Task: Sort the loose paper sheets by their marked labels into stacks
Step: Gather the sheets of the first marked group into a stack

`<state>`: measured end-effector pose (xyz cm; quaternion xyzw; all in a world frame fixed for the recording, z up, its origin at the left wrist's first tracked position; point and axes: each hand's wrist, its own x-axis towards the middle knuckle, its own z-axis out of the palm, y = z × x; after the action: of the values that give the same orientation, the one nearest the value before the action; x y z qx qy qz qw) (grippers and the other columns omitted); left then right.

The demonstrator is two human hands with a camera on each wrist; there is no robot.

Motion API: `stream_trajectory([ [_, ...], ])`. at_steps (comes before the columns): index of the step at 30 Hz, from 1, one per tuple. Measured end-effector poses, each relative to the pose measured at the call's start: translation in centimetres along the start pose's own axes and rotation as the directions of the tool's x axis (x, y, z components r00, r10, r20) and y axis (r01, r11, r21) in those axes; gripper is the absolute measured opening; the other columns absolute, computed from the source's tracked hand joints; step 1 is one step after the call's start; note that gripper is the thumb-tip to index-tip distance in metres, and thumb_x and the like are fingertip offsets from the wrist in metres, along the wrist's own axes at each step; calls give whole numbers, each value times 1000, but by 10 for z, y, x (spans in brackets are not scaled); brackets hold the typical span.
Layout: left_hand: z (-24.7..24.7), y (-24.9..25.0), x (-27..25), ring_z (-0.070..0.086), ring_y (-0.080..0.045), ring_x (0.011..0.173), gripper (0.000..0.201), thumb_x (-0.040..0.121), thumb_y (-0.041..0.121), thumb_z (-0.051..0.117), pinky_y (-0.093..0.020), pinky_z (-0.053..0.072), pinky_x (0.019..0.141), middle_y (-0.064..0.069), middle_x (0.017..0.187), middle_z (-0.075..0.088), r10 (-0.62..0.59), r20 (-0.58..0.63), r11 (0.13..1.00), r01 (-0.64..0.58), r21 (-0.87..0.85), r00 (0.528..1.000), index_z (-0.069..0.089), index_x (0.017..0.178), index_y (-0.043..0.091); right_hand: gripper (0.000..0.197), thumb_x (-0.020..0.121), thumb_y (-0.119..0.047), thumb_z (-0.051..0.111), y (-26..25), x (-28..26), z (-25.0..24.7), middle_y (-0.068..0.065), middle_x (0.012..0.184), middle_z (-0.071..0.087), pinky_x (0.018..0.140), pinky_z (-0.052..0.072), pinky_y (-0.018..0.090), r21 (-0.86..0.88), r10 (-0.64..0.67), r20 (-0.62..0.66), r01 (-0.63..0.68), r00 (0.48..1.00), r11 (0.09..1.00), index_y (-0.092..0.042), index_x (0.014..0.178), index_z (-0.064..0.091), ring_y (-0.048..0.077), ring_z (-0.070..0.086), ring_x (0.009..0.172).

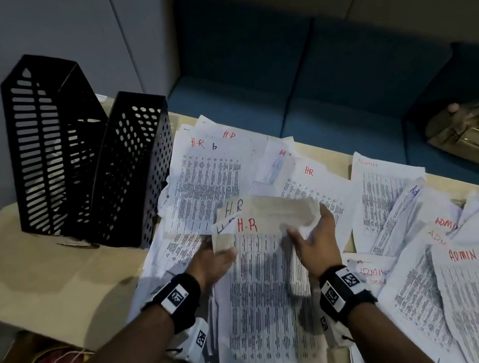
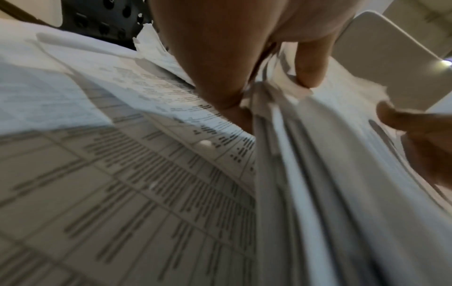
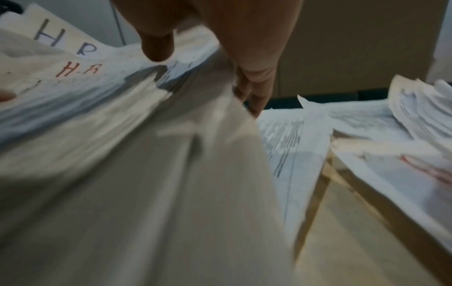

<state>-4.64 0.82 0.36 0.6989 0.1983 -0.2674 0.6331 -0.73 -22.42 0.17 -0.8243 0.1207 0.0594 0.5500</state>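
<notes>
Both hands hold a bundle of printed sheets (image 1: 262, 297) marked "H.R" in red (image 1: 246, 224), lifted at its far end over the table's middle. My left hand (image 1: 220, 256) pinches the bundle's left edge (image 2: 276, 123), thumb and fingers closed on the paper. My right hand (image 1: 307, 233) grips the right edge, thumb (image 3: 156, 44) on top and fingers (image 3: 254, 91) underneath. More HR-marked sheets (image 1: 208, 170) lie loose beyond the bundle. Sheets marked "ADMIN" (image 1: 465, 271) are piled at the right.
Two black perforated file holders (image 1: 48, 149) (image 1: 139, 172) stand at the table's left rear. Beige tabletop (image 1: 43, 275) shows at the left. A teal sofa (image 1: 327, 89) runs behind the table, with a tan bag (image 1: 469, 132) on it at the right.
</notes>
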Motion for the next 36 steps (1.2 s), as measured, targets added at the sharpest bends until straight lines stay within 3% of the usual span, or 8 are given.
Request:
stream_trajectory([
  [5, 2, -11, -3, 58, -24, 117, 42, 81, 35, 72, -48, 42, 106, -4, 126, 62, -106, 14, 993, 106, -54, 994, 59, 119, 21, 87, 85, -24, 68, -3, 8, -3, 11, 149, 37, 100, 44, 56, -176, -74, 114, 93, 991, 980, -55, 140, 8, 31, 53, 117],
  [10, 0, 11, 6, 60, -12, 110, 83, 82, -1, 67, -37, 56, 89, 12, 129, 48, 218, -1, 974, -218, 61, 976, 30, 144, 42, 66, 89, -15, 62, 5, 9, -2, 9, 131, 57, 89, 52, 38, -352, -93, 193, 157, 977, 923, -44, 137, 26, 27, 64, 97],
  [13, -1, 19, 14, 60, -9, 106, 73, 80, -11, 62, -34, 58, 82, 11, 125, 52, 297, 19, 946, -297, 128, 955, 50, 123, 48, 45, 92, -18, 58, 5, 6, -2, 6, 120, 63, 81, 51, 30, -406, -21, 271, 134, 962, 904, -38, 127, 39, 17, 61, 90],
  [16, -1, 16, 17, 64, -21, 105, 57, 81, -4, 64, -34, 59, 80, 0, 116, 62, 258, 32, 943, -259, 208, 966, 54, 103, 47, 39, 93, -24, 57, 7, 6, -6, 1, 127, 59, 86, 53, 33, -451, -13, 312, 160, 950, 878, -31, 128, 42, 18, 63, 100],
  [20, 0, 22, 19, 62, -15, 104, 79, 86, -3, 59, -24, 58, 75, 8, 120, 56, 297, 46, 930, -300, 211, 954, 36, 133, 56, 47, 99, -16, 43, 4, 6, -7, -15, 137, 41, 105, 32, 25, -274, -100, 155, 139, 983, 952, -28, 143, 33, 3, 39, 123],
  [25, 5, 42, 32, 58, -14, 113, 37, 87, -1, 57, -35, 50, 97, 11, 120, 58, 313, 99, 903, -328, 277, 945, 65, 102, 33, 21, 97, -15, 46, 8, 16, -1, 5, 111, 60, 87, 45, 28, -411, -199, 113, 228, 974, 883, -15, 111, 63, 23, 59, 104],
  [30, 0, 32, 36, 63, -15, 101, 18, 86, 12, 64, -33, 52, 87, 12, 104, 65, 317, -5, 915, -304, 265, 948, 61, 88, 30, 49, 94, -34, 55, 10, 11, -8, -8, 124, 46, 99, 40, 29, -463, -132, 321, 277, 938, 842, -29, 140, 39, 5, 46, 108],
  [36, 0, 15, 28, 68, -15, 87, 32, 85, 9, 66, -20, 57, 62, -1, 108, 67, 241, -27, 937, -226, 267, 970, 54, 98, 35, 26, 93, -40, 53, 24, 16, -2, 1, 104, 56, 80, 48, 31, -513, -77, 152, 145, 985, 846, -16, 101, 61, 14, 55, 88],
])
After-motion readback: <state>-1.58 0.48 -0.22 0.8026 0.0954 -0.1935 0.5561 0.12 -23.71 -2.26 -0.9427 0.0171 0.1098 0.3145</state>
